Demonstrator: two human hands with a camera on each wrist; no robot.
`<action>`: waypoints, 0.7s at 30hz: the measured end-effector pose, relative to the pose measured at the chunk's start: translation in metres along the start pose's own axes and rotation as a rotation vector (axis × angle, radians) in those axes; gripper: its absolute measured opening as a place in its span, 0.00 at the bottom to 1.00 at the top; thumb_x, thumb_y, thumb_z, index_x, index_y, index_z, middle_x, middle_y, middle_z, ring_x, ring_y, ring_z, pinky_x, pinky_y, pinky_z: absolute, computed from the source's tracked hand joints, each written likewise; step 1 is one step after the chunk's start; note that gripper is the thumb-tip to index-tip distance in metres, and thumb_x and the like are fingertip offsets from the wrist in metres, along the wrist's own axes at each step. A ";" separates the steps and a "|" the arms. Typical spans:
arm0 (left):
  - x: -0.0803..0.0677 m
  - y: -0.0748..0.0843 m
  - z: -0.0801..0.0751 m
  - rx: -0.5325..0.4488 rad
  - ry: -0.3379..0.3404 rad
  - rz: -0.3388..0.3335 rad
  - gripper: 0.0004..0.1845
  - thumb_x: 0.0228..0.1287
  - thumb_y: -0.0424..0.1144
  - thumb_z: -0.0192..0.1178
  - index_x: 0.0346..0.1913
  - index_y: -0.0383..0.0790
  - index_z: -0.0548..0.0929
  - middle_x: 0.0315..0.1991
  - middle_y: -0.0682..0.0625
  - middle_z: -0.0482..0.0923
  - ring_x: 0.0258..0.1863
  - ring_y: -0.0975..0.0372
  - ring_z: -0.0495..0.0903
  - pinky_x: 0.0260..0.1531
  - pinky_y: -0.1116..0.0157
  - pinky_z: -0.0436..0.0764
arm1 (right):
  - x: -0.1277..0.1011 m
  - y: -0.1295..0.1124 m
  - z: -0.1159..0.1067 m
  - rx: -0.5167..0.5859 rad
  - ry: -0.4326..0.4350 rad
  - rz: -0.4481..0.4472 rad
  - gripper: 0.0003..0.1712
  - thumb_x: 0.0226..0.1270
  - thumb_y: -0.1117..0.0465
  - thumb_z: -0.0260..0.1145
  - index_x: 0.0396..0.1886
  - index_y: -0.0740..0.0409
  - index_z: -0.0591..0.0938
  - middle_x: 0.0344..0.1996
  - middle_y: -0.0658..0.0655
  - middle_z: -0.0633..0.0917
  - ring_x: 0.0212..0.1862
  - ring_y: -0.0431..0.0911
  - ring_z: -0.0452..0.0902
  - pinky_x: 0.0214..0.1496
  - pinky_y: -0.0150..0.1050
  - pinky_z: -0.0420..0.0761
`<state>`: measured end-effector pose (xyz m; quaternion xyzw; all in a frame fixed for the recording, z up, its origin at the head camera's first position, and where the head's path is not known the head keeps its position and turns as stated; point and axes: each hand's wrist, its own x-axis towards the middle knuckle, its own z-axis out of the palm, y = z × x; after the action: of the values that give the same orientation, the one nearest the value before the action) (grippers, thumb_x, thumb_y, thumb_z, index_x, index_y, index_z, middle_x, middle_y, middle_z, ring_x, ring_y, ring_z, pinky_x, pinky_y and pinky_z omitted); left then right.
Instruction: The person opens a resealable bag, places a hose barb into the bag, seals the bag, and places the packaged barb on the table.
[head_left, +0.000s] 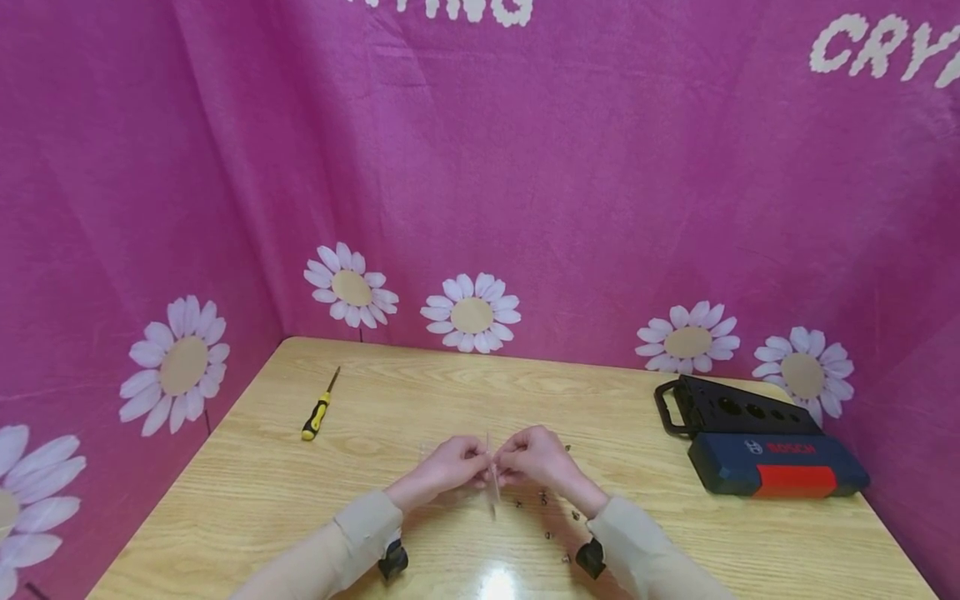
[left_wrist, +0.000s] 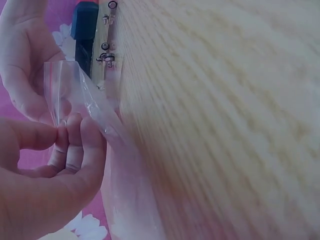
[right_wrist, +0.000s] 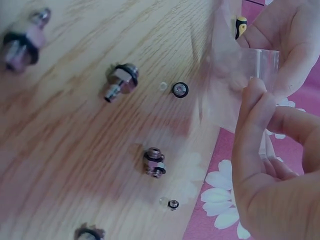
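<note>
pink backdrop point(head_left: 600, 167) with white daisies, light wood-grain table point(head_left: 375, 417), yellow-black screwdriver point(head_left: 318, 410), blue-red case point(head_left: 776, 465).

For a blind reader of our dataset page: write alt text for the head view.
Two hands, left hand and right hand, pinch a small clear plastic bag between them above a wooden table. Small metal fittings lie scattered by the right wrist; a yellow-handled screwdriver lies far left, a blue tool case right.

Screwdriver point(head_left: 318, 409) lies left on the table point(head_left: 262, 483), case point(head_left: 757, 442) right.
</note>
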<state>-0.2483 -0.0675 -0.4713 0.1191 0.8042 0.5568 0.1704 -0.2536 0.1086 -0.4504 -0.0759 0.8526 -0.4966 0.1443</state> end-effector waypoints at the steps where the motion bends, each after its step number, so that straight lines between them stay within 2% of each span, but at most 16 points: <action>1: 0.000 0.000 0.000 0.007 -0.006 0.009 0.09 0.72 0.32 0.52 0.38 0.30 0.79 0.33 0.44 0.84 0.31 0.65 0.81 0.36 0.68 0.86 | 0.000 0.000 0.000 0.014 0.000 0.008 0.07 0.65 0.68 0.65 0.35 0.68 0.88 0.27 0.61 0.90 0.24 0.40 0.85 0.31 0.35 0.87; 6: 0.000 0.001 0.000 0.035 -0.034 0.055 0.09 0.74 0.30 0.48 0.37 0.30 0.76 0.34 0.43 0.84 0.33 0.64 0.81 0.37 0.67 0.86 | 0.001 0.002 -0.001 0.075 -0.013 0.029 0.08 0.65 0.68 0.65 0.35 0.69 0.87 0.27 0.62 0.90 0.22 0.37 0.84 0.31 0.35 0.87; 11: 0.000 0.002 0.001 0.073 -0.032 0.087 0.09 0.75 0.30 0.46 0.36 0.31 0.74 0.33 0.42 0.84 0.32 0.64 0.81 0.35 0.67 0.86 | 0.000 0.003 -0.003 0.117 -0.043 0.014 0.09 0.66 0.67 0.65 0.37 0.71 0.86 0.30 0.64 0.90 0.25 0.38 0.85 0.34 0.35 0.88; 21: -0.002 0.004 -0.001 0.088 -0.058 0.067 0.09 0.76 0.31 0.45 0.36 0.32 0.73 0.33 0.42 0.83 0.33 0.62 0.81 0.36 0.64 0.85 | -0.001 0.005 -0.003 0.162 -0.067 0.001 0.11 0.66 0.68 0.63 0.39 0.73 0.86 0.30 0.64 0.90 0.26 0.38 0.85 0.35 0.35 0.88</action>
<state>-0.2468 -0.0675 -0.4670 0.1691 0.8183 0.5226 0.1694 -0.2536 0.1138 -0.4536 -0.0801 0.8042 -0.5611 0.1789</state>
